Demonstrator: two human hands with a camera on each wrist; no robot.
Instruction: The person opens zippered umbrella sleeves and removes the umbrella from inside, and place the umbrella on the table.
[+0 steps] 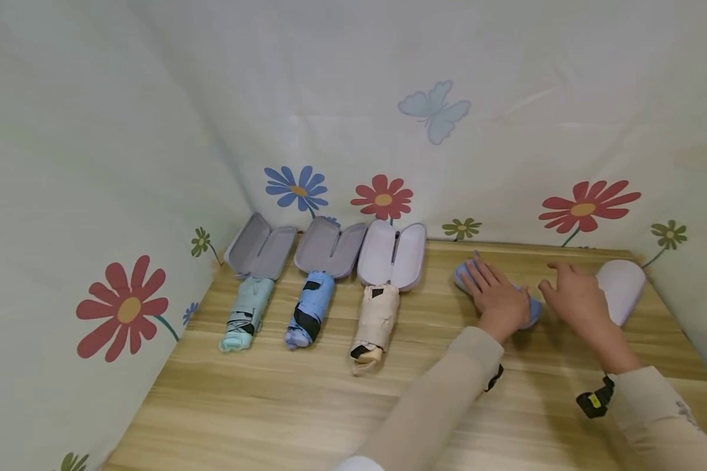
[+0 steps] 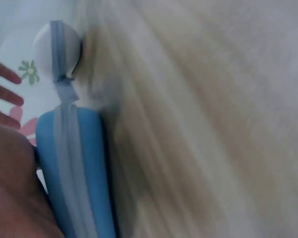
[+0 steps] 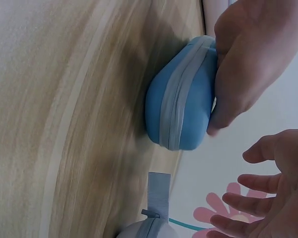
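A blue zippered case [image 1: 533, 313] lies closed on the table at the right. My left hand [image 1: 501, 297] rests across its top, fingers stretched out along it. The grey zip band [image 2: 69, 163] runs down the case's side in the left wrist view. My right hand [image 1: 580, 297] hovers between this case and a closed pale lavender case [image 1: 621, 288], holding nothing. Its fingers [image 3: 253, 204] are spread and slightly bent in the right wrist view. A grey zip tab [image 3: 159, 191] sticks out from the pale case's end.
Three open cases, two grey [image 1: 273, 252] [image 1: 344, 252] and one pale lavender [image 1: 409, 258], stand along the back wall. Before them lie three rolled folding umbrellas: mint green [image 1: 252, 304], blue [image 1: 315, 304] and beige [image 1: 379, 317]. Flower-printed cloth [image 1: 501, 150] walls the table.
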